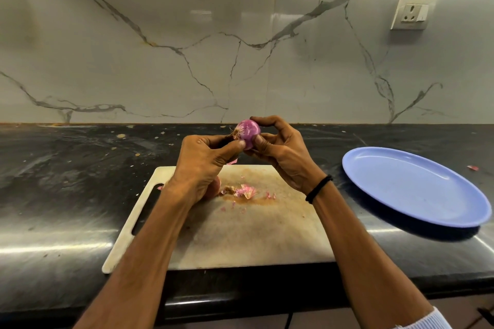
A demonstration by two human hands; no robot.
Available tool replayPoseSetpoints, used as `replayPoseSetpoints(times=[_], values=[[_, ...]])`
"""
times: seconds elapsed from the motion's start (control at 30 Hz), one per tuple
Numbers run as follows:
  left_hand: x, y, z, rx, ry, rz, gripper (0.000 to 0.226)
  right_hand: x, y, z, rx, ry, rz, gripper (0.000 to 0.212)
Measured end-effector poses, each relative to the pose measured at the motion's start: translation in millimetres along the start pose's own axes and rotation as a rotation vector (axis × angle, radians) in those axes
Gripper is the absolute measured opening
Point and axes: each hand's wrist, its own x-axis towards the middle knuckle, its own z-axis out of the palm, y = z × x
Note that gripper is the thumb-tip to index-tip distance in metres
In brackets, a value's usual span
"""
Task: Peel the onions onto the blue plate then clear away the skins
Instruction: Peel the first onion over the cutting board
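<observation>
A small purple onion [248, 131] is held up above the far edge of the white cutting board [256, 232]. My left hand [204, 163] pinches it at its root end, thumb on the skin. My right hand [280, 149] grips it from the right with curled fingers. Pink and brown onion skins [242, 191] lie in a little heap on the board below my hands. Another onion [213, 188] shows partly under my left wrist. The blue plate [417, 187] sits bare on the counter to the right.
The board lies on a black stone counter [66, 181] that bears small scraps. A marbled wall with a power socket [411, 12] stands behind. A skin scrap [472, 167] lies right of the plate. The counter's front edge runs just below the board.
</observation>
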Motion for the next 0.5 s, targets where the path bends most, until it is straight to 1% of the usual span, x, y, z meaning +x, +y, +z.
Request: replayPoseSetpoints(times=[0.13, 0.37, 0.5], values=[[1.0, -1.0, -0.5, 0.028, 0.026, 0.001, 0.03, 0.3, 1.0, 0.3, -0.015, 0.0, 0.011, 0.047], [1.0, -3.9, -2.3, 0.17, 0.041, 0.03, 0.025, -0.6, 0.3, 1.6, -0.017, -0.009, 0.023, 0.044], [0.6, -2.5, -3.8, 0.159, 0.06, 0.065, 0.026, -0.4, -2.1, 1.4, 0.062, -0.018, 0.025, 0.041]])
